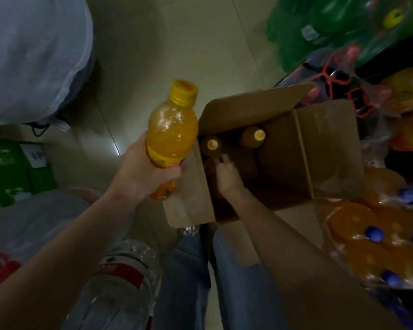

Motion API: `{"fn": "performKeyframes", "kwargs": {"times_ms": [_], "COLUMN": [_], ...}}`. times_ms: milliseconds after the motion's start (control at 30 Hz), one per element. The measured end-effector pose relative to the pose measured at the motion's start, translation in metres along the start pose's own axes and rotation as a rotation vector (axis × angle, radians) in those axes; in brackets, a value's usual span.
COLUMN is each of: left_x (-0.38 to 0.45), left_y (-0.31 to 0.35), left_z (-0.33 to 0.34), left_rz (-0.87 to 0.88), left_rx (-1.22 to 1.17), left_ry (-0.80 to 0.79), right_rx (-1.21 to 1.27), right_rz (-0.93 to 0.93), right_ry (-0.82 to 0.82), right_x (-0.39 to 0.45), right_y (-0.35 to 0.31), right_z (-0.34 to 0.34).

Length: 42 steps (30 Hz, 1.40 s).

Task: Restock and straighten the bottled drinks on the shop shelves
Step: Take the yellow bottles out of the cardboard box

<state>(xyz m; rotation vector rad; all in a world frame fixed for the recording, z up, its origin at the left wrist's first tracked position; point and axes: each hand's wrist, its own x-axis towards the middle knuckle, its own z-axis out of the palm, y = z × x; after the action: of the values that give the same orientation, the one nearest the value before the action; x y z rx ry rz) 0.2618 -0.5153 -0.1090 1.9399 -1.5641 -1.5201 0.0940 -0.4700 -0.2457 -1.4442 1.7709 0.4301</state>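
Observation:
My left hand [144, 171] is shut around the lower half of an orange juice bottle [171, 135] with a yellow cap, held upright above the floor, left of an open cardboard box [324, 148]. My right hand [225, 176] reaches down inside the box at its left side, fingers closed on the top of a dark bottle [212, 166] that is mostly hidden. Two more juice bottles stand in the box, one [211, 145] by the left wall and one [254, 136] further in, yellow caps facing up.
Shrink-wrapped orange bottles with blue caps [377, 244] lie at the right. Green bottle packs [339, 27] are at the top right. Large clear water bottles [122, 284] stand at the bottom left, a pale bag [34, 55] at the upper left. Tiled floor [177, 44] lies ahead.

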Motion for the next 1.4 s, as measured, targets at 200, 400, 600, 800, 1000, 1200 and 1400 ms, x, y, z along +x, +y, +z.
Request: {"fn": "performKeyframes", "kwargs": {"times_ms": [200,400,600,800,1000,1200,1400], "left_x": [-0.004,-0.045,-0.113,-0.171,-0.241,-0.319,-0.398], "left_y": [-0.013,0.057,0.205,0.365,0.501,0.601,0.681], "left_z": [0.018,0.012,-0.020,-0.062,-0.075,-0.037,0.014], "left_rz": [-0.005,-0.108,-0.124,0.150,0.455,0.767,1.054], "left_rx": [0.062,0.064,-0.120,-0.127,-0.046,0.063,0.049], "left_ry": [0.004,-0.027,-0.057,-0.136,-0.119,-0.292,-0.487], "right_rx": [0.093,0.190,0.189,0.354,0.589,0.832,1.002], "right_rz": [0.006,-0.005,0.026,0.040,-0.061,-0.035,0.089], "right_ry": [0.120,0.141,0.392,0.836,1.289,1.845,2.298], "right_x": [-0.002,-0.087,-0.222,-0.396,-0.579,-0.694,-0.785], "right_y": [0.009,0.020,0.016,0.033,0.056,0.098,0.154], "right_z": [-0.011,-0.130,-0.311,-0.453,-0.564,-0.578,-0.555]}}
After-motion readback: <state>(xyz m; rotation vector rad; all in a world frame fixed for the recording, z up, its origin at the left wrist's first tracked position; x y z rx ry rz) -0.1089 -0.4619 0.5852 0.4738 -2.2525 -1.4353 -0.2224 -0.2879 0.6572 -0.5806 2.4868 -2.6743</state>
